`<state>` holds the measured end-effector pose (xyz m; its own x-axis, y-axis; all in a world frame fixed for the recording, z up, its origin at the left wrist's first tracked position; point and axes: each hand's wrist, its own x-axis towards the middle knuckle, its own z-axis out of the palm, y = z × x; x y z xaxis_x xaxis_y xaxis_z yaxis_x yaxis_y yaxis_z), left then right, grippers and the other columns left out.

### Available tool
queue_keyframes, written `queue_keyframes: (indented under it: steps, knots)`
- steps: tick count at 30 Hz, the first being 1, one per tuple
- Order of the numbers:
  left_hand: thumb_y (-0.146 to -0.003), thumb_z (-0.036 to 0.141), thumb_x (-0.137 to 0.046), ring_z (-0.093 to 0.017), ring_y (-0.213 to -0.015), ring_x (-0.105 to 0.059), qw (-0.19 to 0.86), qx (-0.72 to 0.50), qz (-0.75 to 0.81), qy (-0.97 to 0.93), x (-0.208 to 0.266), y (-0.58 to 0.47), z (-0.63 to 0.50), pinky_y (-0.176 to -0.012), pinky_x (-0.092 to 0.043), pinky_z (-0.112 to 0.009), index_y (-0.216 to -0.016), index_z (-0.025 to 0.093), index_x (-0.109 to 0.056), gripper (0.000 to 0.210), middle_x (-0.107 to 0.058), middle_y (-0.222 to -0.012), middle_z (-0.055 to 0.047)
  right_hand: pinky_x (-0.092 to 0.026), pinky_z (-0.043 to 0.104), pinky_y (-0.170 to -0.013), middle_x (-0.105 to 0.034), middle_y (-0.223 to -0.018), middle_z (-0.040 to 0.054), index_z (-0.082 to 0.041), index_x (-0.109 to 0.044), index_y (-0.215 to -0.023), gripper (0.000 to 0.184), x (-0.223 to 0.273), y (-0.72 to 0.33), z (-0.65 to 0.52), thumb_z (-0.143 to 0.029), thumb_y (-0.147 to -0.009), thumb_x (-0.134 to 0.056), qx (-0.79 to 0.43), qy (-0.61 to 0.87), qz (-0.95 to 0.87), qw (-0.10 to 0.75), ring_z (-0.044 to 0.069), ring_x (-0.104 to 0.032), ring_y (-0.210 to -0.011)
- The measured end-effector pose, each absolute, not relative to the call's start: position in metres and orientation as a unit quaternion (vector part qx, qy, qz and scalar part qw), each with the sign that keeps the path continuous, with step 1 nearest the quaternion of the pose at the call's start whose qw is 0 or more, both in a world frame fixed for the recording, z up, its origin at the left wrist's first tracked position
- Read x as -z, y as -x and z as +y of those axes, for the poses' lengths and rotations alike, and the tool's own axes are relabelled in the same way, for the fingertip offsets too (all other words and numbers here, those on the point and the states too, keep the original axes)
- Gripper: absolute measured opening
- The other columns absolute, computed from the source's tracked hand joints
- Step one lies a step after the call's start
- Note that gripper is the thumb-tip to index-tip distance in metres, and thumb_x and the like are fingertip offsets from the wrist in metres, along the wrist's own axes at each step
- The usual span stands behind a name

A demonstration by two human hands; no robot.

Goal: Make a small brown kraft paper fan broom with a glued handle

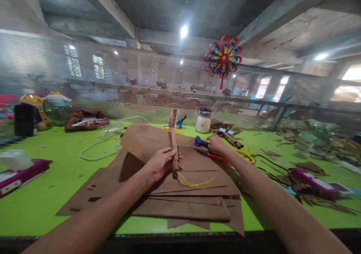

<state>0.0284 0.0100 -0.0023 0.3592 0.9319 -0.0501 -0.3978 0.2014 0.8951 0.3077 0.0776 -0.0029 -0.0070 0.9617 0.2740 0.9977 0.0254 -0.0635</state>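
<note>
My left hand (163, 161) is closed around a narrow upright roll of brown paper (173, 133), its fingers and thumb pinching the lower part. Yellow thread (194, 183) hangs from the roll and trails over the stacked brown paper sheets (180, 209) beneath. Farther right, my right hand (219, 145) is closed at the end of a blue-handled tool (201, 142); its fingertips are partly hidden. Just under that hand lie scissors (217, 157) with dark blades and red handles. A large curled brown sheet (143, 141) rises behind my left hand.
A white jar (203, 121) stands behind the paper, before a perforated metal screen (158, 77). White cable (98, 159) loops at left. Magenta power strips (25, 175) (314, 182) lie on both sides. Brown scraps (310, 167) and a yellow coil (248, 156) are at right on the green table (67, 186).
</note>
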Motion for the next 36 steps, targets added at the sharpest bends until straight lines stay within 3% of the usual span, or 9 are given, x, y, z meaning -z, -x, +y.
queue_keyframes:
  steps: [6, 12, 16, 20, 23, 26, 29, 33, 36]
  knots:
    - [-0.075, 0.015, -0.067, -0.015, -0.078, -0.066, 0.716, -0.465, 0.275, -0.442, -0.002, -0.023, 0.009, -0.062, -0.051, -0.02, -0.09, 0.011, -0.064, 0.016, -0.068, -0.081, -0.008, -0.043, 0.025, -0.061, -0.07, -0.079, 0.0146, -0.013, -0.07, -0.076, 0.016, 0.009, -0.292, 0.095, -0.024, -0.065, -0.068, 0.036, 0.71, -0.698, 0.09, 0.023, -0.065, -0.073]
    - [-0.073, 0.014, -0.069, -0.014, -0.077, -0.065, 0.724, -0.455, 0.257, -0.45, 0.004, -0.023, 0.011, -0.064, -0.049, -0.021, -0.09, 0.012, -0.065, 0.018, -0.067, -0.081, -0.006, -0.043, 0.026, -0.063, -0.068, -0.087, 0.0156, -0.01, -0.067, -0.083, 0.021, 0.005, -0.301, 0.088, -0.023, -0.067, -0.066, 0.047, 0.708, -0.686, 0.162, 0.023, -0.064, -0.077]
    - [-0.074, 0.016, -0.069, -0.015, -0.078, -0.066, 0.718, -0.457, 0.256, -0.458, 0.008, -0.023, 0.013, -0.067, -0.049, -0.023, -0.094, 0.012, -0.064, 0.021, -0.066, -0.082, -0.006, -0.042, 0.028, -0.07, -0.067, -0.097, 0.0164, -0.009, -0.064, -0.098, 0.029, -0.01, -0.312, 0.08, -0.019, -0.072, -0.058, 0.058, 0.699, -0.667, 0.25, 0.023, -0.062, -0.086]
    - [-0.074, 0.017, -0.069, -0.017, -0.08, -0.066, 0.728, -0.443, 0.251, -0.458, 0.008, -0.024, 0.012, -0.065, -0.049, -0.024, -0.095, 0.012, -0.064, 0.022, -0.067, -0.083, -0.008, -0.044, 0.031, -0.065, -0.068, -0.089, 0.0153, -0.006, -0.062, -0.108, 0.04, -0.025, -0.322, 0.057, -0.033, -0.08, -0.052, 0.048, 0.687, -0.645, 0.332, 0.024, -0.062, -0.08]
    - [-0.074, 0.018, -0.07, -0.018, -0.083, -0.066, 0.735, -0.429, 0.235, -0.469, 0.005, -0.024, 0.009, -0.066, -0.049, -0.024, -0.097, 0.012, -0.064, 0.024, -0.068, -0.085, -0.01, -0.047, 0.03, -0.062, -0.069, -0.083, 0.0103, -0.009, -0.064, -0.107, 0.046, -0.033, -0.318, 0.027, -0.046, -0.081, -0.052, -0.02, 0.635, -0.666, 0.39, 0.021, -0.062, -0.072]
    - [-0.075, 0.019, -0.069, -0.016, -0.084, -0.065, 0.735, -0.426, 0.215, -0.483, 0.003, -0.023, 0.006, -0.07, -0.049, -0.023, -0.099, 0.012, -0.064, 0.025, -0.068, -0.088, -0.01, -0.05, 0.033, -0.07, -0.069, -0.095, 0.0096, -0.014, -0.066, -0.104, 0.044, -0.036, -0.305, -0.007, -0.045, -0.073, -0.065, -0.215, 0.491, -0.679, 0.502, 0.021, -0.063, -0.08]
    - [-0.075, 0.019, -0.069, -0.015, -0.08, -0.065, 0.739, -0.416, 0.199, -0.491, 0.002, -0.022, 0.004, -0.071, -0.05, -0.023, -0.098, 0.012, -0.064, 0.025, -0.067, -0.088, -0.009, -0.051, 0.034, -0.073, -0.068, -0.099, 0.0096, -0.017, -0.067, -0.1, 0.037, -0.034, -0.292, -0.028, -0.04, -0.072, -0.069, -0.319, 0.418, -0.674, 0.518, 0.021, -0.063, -0.082]
    - [-0.074, 0.02, -0.07, -0.014, -0.076, -0.064, 0.746, -0.4, 0.205, -0.491, 0.003, -0.023, 0.003, -0.068, -0.05, -0.023, -0.096, 0.012, -0.064, 0.025, -0.066, -0.083, -0.008, -0.051, 0.034, -0.071, -0.069, -0.09, 0.0095, -0.015, -0.068, -0.091, 0.028, -0.029, -0.282, -0.035, -0.037, -0.074, -0.069, -0.402, 0.38, -0.643, 0.529, 0.019, -0.064, -0.074]
    - [-0.073, 0.019, -0.071, -0.013, -0.077, -0.063, 0.747, -0.408, 0.212, -0.48, 0.003, -0.025, 0.003, -0.069, -0.051, -0.023, -0.095, 0.012, -0.064, 0.024, -0.065, -0.084, -0.007, -0.052, 0.033, -0.067, -0.069, -0.088, 0.0078, -0.016, -0.066, -0.089, 0.025, -0.03, -0.277, -0.033, -0.034, -0.072, -0.071, -0.404, 0.367, -0.59, 0.594, 0.017, -0.063, -0.067]
